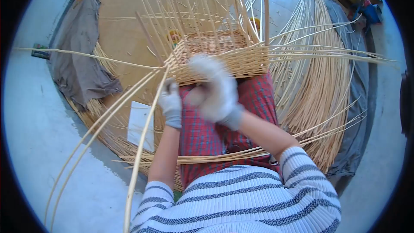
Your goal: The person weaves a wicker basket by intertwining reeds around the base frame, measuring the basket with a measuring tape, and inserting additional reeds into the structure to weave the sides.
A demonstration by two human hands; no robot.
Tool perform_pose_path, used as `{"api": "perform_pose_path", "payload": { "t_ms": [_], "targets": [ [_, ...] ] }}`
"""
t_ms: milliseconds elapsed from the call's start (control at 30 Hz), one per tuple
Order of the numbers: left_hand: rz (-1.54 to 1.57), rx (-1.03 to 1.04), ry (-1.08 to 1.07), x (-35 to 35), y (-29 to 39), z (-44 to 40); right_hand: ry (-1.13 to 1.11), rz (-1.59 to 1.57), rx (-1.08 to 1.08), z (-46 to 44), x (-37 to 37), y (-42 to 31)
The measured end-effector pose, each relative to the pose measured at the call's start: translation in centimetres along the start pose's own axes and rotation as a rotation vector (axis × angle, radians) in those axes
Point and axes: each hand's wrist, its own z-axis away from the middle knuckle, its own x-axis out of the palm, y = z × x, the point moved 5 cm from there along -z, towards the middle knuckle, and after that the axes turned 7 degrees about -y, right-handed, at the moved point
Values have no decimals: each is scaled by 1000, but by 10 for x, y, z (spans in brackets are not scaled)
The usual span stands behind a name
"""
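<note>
A half-woven wicker basket [254,62] rests across my knees, with upright canes rising from its sides. My left hand [170,103], in a white glove, is closed at the basket's near left corner, its fingers curled against the lower edge. A thick cane [148,121] runs from that corner down past this hand. My right hand [215,90], also gloved, is smeared by motion in front of the near wall. Its fingers are too blurred to read. Loose weaving canes [125,97] stick out from the left corner, and others [319,51] from the right.
Several long canes [224,157] lie across my lap. A large bundle of canes [323,95] lies on the floor at right, beside dark cloth. Grey cloth [82,56] covers more canes at left. A white sheet [140,125] lies by my left forearm.
</note>
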Motion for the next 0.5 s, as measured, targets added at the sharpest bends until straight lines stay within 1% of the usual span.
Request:
{"api": "perform_pose_path", "payload": {
  "t_ms": [33,67,100,133,167,200,233,267,300,333,367,400,433,467,500],
  "targets": [
    [-19,106,140,-16,8,6,-128,-217,-86,4,53,-32],
    [-33,209,276,-29,16,10,-258,-349,-107,3,105,-60],
    [-57,58,-72,-39,-19,-29,-380,-251,-91,3,141,-84],
    [114,109,-154,-35,-46,-45,-648,-233,-130,9,194,-80],
    [-68,119,-144,-29,-30,-45,-916,-201,-167,21,235,-69],
    [-241,126,-137,-22,-16,-46,-909,-187,-168,9,242,-65],
    [-231,128,-150,-22,-13,-55,-871,-233,-169,-4,241,-64],
    [-76,120,-232,-18,-13,-64,-843,-278,-168,-13,238,-60],
    [87,119,-308,-8,-12,-71,-772,-244,-138,-36,217,-55],
    [-4,61,-318,0,46,-43,-704,-212,-108,-62,188,-50],
    [19,52,-323,-25,-57,-77,-573,-171,-80,-85,151,-41],
    [-137,291,-485,-15,-129,-140,-446,-127,-59,-102,112,-26],
    [-399,386,-419,-9,-49,-110,-465,-214,4,-114,89,2],
    [-349,124,-366,-4,-36,-106,-478,-301,68,-120,68,23],
    [-271,180,-328,1,-21,-95,-362,-316,244,-104,42,52]
  ]
}}
